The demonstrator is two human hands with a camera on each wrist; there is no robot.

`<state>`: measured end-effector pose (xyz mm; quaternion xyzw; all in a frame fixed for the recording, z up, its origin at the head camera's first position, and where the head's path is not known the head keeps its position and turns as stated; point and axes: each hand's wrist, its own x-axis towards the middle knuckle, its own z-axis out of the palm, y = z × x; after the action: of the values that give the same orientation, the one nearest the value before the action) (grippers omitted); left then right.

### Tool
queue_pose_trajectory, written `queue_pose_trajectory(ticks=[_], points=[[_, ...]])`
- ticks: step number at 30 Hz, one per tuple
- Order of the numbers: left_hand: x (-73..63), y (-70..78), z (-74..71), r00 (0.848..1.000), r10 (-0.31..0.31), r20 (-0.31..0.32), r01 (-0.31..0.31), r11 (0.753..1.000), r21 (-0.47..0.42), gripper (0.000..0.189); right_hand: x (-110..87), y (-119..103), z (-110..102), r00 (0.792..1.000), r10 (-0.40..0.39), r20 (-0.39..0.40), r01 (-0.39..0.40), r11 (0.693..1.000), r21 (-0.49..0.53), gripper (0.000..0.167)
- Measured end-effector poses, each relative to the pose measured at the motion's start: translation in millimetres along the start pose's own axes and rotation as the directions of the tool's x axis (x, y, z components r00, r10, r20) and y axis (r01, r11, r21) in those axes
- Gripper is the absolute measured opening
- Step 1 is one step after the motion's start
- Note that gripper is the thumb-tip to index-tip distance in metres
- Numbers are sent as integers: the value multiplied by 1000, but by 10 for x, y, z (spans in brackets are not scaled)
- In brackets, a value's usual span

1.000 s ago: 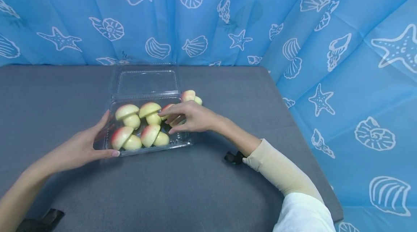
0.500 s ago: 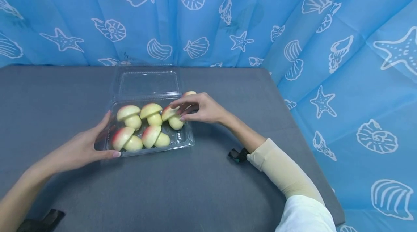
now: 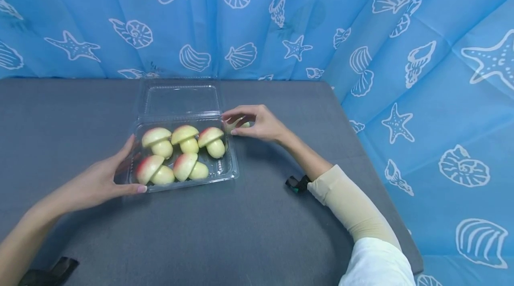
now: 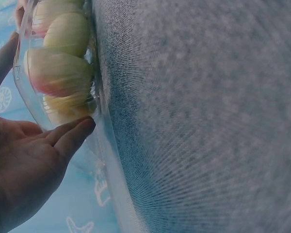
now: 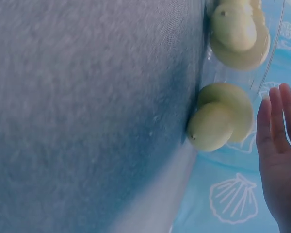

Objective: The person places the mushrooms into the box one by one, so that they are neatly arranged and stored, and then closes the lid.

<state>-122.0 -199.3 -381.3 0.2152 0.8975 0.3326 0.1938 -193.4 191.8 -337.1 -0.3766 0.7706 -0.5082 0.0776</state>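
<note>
A clear plastic clamshell box (image 3: 220, 174) holds several cream mushroom-shaped pieces with red-tinged caps, such as one (image 3: 191, 167) in its front row. At the box's left end is my left hand (image 3: 98, 183), thumb at the front corner and fingers along the side; the left wrist view shows its straight fingers (image 4: 70, 138) touching the wall. My right hand (image 3: 261, 123) hovers over another mushroom-shaped piece (image 5: 216, 119) lying on the table just outside the box's right end. In the right wrist view its extended fingers stand apart from that piece.
The box's hinged lid (image 3: 180, 98) lies folded back toward the rear of the grey table (image 3: 225, 232). A blue shell-print curtain (image 3: 257, 18) hangs behind and to the right. Black straps are at the right wrist (image 3: 296, 184) and the left wrist (image 3: 52, 272).
My right hand has moved right and away from me, off the mushroom-shaped piece at the box's back right, to the one outside. My left hand stays at the box's end.
</note>
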Motion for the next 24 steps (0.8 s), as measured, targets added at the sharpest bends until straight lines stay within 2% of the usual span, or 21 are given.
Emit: queue_pose_trajectory(ticks=[5,9,12,16,19,24], points=[[-2,8,-6,1000,2,-1,-2,1000,8,126,-8,23,-66,1000,-13,-25,12,997,-71,40],[-7,5,-1,1000,-3,7,3,1000,0,126,-16,71,-119,999,17,-50,-22,994,-103,41],[-9,1,0,1000,-7,11,8,1000,-9,126,-11,199,-164,997,22,-70,-31,993,-117,41],[-9,1,-5,1000,-8,10,9,1000,-8,126,-2,422,-234,996,17,-85,-33,981,-193,43],[-8,4,-8,1000,-7,8,7,1000,-4,126,3,524,-282,997,35,-69,-50,968,-244,45],[-6,14,-3,1000,-15,14,15,1000,8,126,3,611,-322,992,129,0,-126,973,-194,52]])
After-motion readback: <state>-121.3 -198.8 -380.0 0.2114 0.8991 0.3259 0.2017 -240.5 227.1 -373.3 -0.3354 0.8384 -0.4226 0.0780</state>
